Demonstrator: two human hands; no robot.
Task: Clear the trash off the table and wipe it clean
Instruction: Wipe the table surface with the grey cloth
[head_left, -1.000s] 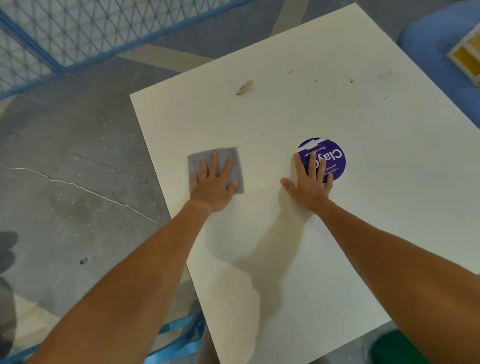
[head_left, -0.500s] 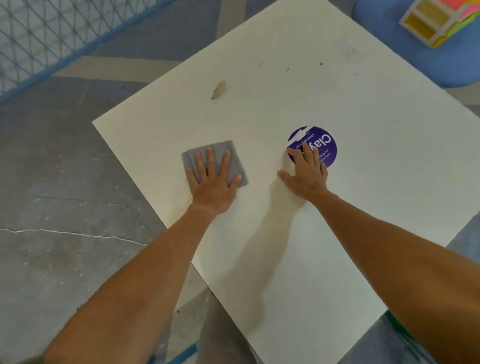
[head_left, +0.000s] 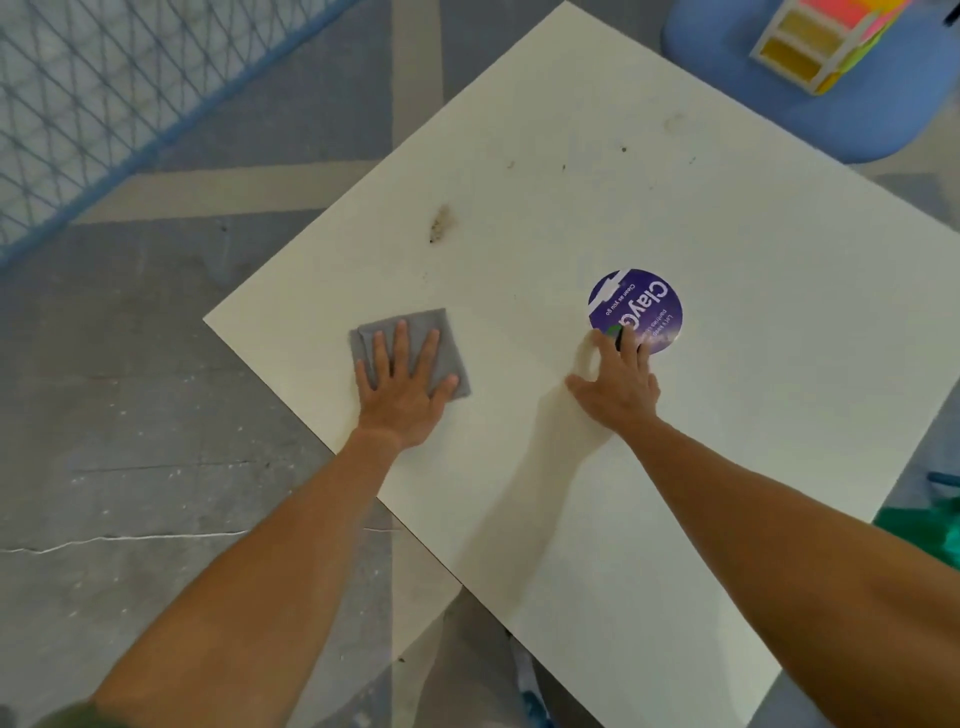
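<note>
Fingers (head_left: 400, 343) of the left hand (head_left: 402, 400) lie straight and spread wide, pressed flat on the grey cloth (head_left: 453, 344). I see the cloth folded into a rough square near the table's (head_left: 727, 405) left edge, with the palm's heel on bare tabletop just near of it.

The right hand (head_left: 618, 387) sits to the right, well apart from the cloth. Its fingers (head_left: 631, 348) are slightly bent and close together, tips resting on the near-left edge of the round purple sticker (head_left: 641, 304). The thumb points left on the table. I cannot tell whether any edge of the sticker is lifted.

Far of the cloth I make out a brown smear (head_left: 440, 224), and farther right a few dark specks (head_left: 623, 149).

Grey floor (head_left: 156, 415) fills the left, with a blue mesh fence (head_left: 104, 93) at far left. At far right a blue seat (head_left: 872, 119) carries a coloured box (head_left: 810, 47). Something green (head_left: 930, 525) shows at the right edge.
</note>
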